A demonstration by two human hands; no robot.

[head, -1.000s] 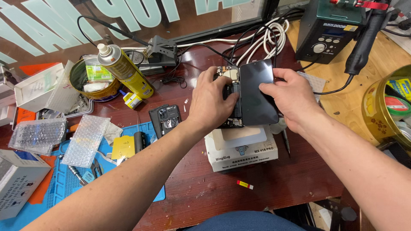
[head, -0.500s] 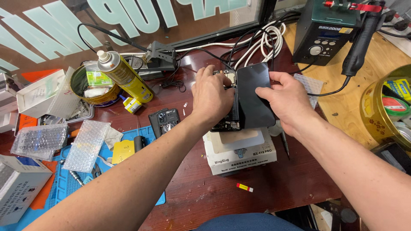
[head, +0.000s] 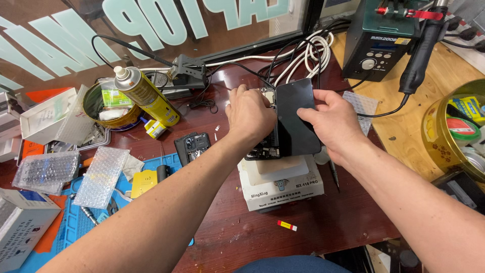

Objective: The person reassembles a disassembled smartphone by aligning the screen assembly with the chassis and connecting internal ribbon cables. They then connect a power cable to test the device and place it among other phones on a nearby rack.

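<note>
Phone (head: 298, 119), black screen up, propped over white box (head: 280, 184) on red-brown bench (head: 323, 222); opened body with circuit parts showing along its left edge. Gripped by left hand (head: 250, 114) over the exposed side, fingers curled down on it; pinched by right hand (head: 331, 121) at the screen's right edge, thumb flat on the glass. Compared with half a second ago: same two-handed hold, hands barely shifted, screen perhaps tilted a touch more upright, though hard to judge with the view itself having moved. Nearby, unchanged: yellow spray can (head: 144, 93) leaning by tin (head: 108, 108), small black part (head: 192, 146) beside blue mat (head: 76, 217), bubble wrap (head: 101, 174) on the mat, green station (head: 384, 38) behind.
</note>
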